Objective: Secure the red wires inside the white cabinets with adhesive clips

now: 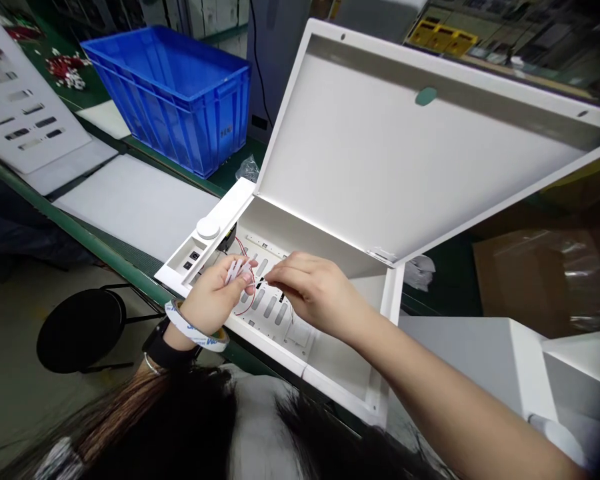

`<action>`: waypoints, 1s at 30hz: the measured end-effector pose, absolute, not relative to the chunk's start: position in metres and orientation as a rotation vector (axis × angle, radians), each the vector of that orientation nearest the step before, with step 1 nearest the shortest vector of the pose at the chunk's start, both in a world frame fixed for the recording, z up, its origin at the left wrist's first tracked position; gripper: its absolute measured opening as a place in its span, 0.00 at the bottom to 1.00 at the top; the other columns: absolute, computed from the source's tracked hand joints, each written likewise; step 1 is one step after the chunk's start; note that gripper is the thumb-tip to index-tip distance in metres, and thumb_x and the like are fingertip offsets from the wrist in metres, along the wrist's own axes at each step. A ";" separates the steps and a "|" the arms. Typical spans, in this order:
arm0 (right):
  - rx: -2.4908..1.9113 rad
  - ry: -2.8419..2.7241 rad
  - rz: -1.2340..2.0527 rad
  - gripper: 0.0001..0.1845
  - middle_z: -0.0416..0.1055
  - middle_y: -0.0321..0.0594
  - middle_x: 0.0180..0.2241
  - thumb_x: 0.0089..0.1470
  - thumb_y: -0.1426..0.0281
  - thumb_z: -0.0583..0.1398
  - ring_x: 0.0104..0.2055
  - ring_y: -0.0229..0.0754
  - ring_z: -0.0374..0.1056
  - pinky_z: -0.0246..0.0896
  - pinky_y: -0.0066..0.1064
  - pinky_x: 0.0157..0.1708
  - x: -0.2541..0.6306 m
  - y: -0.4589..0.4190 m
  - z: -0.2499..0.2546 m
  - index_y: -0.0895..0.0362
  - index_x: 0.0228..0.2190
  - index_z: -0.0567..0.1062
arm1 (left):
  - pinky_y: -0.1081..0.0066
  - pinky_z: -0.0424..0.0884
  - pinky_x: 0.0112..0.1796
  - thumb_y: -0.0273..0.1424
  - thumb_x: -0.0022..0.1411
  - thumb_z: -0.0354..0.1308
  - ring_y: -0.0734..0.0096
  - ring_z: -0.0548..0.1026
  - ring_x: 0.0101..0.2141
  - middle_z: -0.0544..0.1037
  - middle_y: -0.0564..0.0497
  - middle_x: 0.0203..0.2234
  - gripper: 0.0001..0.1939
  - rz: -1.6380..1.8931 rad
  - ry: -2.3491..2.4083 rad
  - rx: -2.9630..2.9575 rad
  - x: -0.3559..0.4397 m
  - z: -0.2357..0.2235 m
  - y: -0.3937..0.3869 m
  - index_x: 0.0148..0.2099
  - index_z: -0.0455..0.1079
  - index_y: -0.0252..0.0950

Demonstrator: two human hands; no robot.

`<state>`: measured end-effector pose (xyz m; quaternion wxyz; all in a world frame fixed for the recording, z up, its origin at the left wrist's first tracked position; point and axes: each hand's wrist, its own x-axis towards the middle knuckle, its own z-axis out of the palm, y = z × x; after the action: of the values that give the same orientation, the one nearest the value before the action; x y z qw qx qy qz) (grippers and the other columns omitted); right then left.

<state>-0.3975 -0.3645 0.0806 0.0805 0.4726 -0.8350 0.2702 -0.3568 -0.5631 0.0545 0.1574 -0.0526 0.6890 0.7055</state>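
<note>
A white box (387, 313) lies in front of me with its lid (405, 153) raised. Inside, a slotted panel (270, 308) covers the floor, and thin red wires (254, 293) run up by my fingers. Above the box's left part, my left hand (217, 293) is closed around several small white strips (237, 270). Just to its right, my right hand (313, 287) has its fingers pinched together over the panel; whatever is between the fingertips is hidden. A roll of white tape (193, 332) with blue print hangs round my left wrist.
A blue crate (180, 100) stands behind on the green bench, near white sheets (135, 200) and a slotted white panel (27, 107). At lower left is a black stool (80, 330). More white boxes (460, 360) and a cardboard carton (525, 280) are to the right.
</note>
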 end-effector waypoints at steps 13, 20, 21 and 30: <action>1.390 -2.461 0.864 0.12 0.78 0.44 0.36 0.60 0.76 0.56 0.38 0.41 0.70 0.67 0.35 0.39 -0.422 -0.378 0.059 0.56 0.36 0.80 | 0.78 0.51 0.19 0.35 0.64 0.56 0.81 0.56 0.16 0.66 0.57 0.19 0.11 2.041 2.034 -0.243 -0.388 0.044 -0.570 0.47 0.69 0.38; 0.866 -2.883 1.589 0.04 0.79 0.39 0.33 0.50 0.72 0.66 0.34 0.39 0.74 0.70 0.33 0.40 -0.458 -0.382 0.034 0.55 0.31 0.82 | 0.77 0.53 0.19 0.39 0.65 0.55 0.80 0.57 0.18 0.70 0.54 0.23 0.13 2.115 2.263 -0.393 -0.370 0.046 -0.587 0.49 0.69 0.38; 0.748 -2.966 1.570 0.04 0.80 0.39 0.33 0.49 0.72 0.66 0.34 0.39 0.74 0.70 0.33 0.40 -0.466 -0.380 0.024 0.55 0.31 0.83 | 0.77 0.52 0.19 0.38 0.65 0.56 0.80 0.56 0.18 0.69 0.54 0.23 0.13 2.147 2.266 -0.433 -0.366 0.046 -0.590 0.48 0.69 0.38; 0.452 -3.381 0.754 0.18 0.79 0.44 0.45 0.54 0.76 0.58 0.48 0.44 0.73 0.61 0.28 0.53 -0.492 -0.391 -0.119 0.57 0.44 0.82 | 0.75 0.60 0.26 0.37 0.66 0.54 0.74 0.63 0.25 0.63 0.54 0.23 0.11 2.217 2.486 -0.453 -0.355 0.032 -0.583 0.48 0.70 0.39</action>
<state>-0.4924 -0.3907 -0.1192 -0.1750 0.1273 -0.9529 0.2125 -0.3551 -0.5833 0.0323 -0.1095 -0.1338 0.7351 0.6556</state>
